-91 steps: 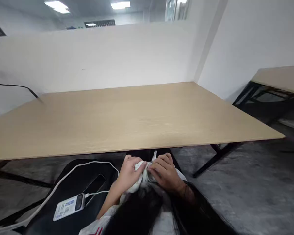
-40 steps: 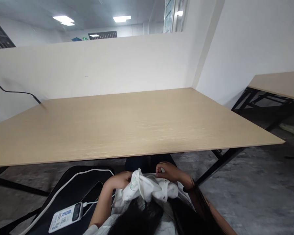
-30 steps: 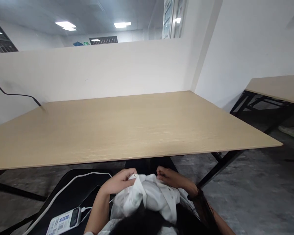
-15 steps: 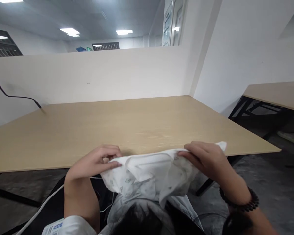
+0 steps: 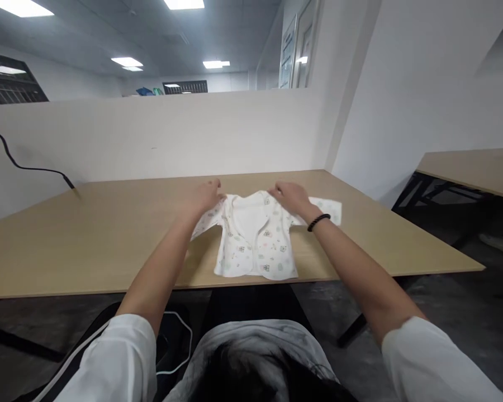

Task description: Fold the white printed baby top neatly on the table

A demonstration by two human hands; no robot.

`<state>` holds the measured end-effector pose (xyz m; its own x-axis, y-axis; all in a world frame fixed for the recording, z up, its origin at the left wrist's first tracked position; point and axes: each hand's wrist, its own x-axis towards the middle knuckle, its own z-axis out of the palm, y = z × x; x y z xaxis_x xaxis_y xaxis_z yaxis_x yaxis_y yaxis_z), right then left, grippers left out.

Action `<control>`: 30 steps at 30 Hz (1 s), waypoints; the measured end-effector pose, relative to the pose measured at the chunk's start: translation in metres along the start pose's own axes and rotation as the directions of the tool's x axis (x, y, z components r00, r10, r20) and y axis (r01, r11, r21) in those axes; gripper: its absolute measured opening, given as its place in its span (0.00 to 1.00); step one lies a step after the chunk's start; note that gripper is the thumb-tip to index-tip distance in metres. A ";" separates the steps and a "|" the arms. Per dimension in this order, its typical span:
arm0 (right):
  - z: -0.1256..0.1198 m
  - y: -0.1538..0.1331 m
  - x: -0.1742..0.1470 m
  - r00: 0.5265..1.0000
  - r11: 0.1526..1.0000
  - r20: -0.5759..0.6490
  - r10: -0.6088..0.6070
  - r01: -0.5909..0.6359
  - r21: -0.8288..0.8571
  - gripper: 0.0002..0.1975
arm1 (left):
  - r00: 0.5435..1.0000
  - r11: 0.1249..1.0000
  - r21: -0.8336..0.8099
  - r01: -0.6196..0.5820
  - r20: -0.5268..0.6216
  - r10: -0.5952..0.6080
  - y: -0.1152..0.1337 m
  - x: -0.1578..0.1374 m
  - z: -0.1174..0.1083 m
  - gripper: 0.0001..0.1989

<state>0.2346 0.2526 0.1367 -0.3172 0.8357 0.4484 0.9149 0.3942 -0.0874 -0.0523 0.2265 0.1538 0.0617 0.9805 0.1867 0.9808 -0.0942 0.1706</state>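
Note:
A small white baby shirt (image 5: 257, 243) with a scattered print is spread front side up on the table, its neckline away from me and its hem by the near edge. My left hand (image 5: 207, 196) is closed on the shirt's left shoulder, partly blurred. At the opposite shoulder my right hand (image 5: 291, 197) pinches the cloth, with a dark beaded bracelet (image 5: 318, 221) on that wrist. One sleeve reaches out past my right hand; the other slants down beneath my left forearm.
The wooden table (image 5: 109, 234) meets a low white partition (image 5: 193, 134) at the back. A black cable (image 5: 37, 167) comes down at the left end. Another table (image 5: 473, 167) stands off to the right. A white cord (image 5: 190, 340) hangs below, near my lap.
Both hands have moved forward over the table, carrying the shirt. It was bunched and hanging at the near edge; now it lies spread out on the tabletop.

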 end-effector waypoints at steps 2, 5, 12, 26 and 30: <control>0.031 0.001 0.008 0.995 1.000 0.101 -0.004 0.006 -0.021 0.20 | 0.997 0.998 0.047 0.028 0.074 -0.032 0.000 0.017 0.034 0.25; 0.066 0.001 0.001 0.976 0.999 0.215 0.018 -0.024 0.026 0.22 | 0.971 0.998 0.036 0.059 0.231 -0.065 -0.009 0.019 0.080 0.31; 0.111 0.005 -0.014 0.834 0.985 0.544 0.088 -0.154 0.077 0.35 | 0.942 0.998 0.027 0.053 0.331 -0.058 -0.037 0.006 0.119 0.40; 0.101 -0.050 0.035 0.887 0.986 0.436 0.150 -0.166 0.000 0.19 | 0.992 0.997 0.038 -0.066 0.109 0.062 -0.009 0.042 0.114 0.35; 0.110 -0.070 0.040 0.868 0.981 0.471 0.157 -0.194 0.031 0.15 | 0.985 0.988 -0.048 -0.149 0.076 0.153 -0.002 0.045 0.120 0.23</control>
<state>0.1302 0.3003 0.0628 -0.2495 0.9674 -0.0436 0.9509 0.2362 -0.2002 -0.0291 0.2915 0.0453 0.2247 0.9648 0.1364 0.9507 -0.2477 0.1866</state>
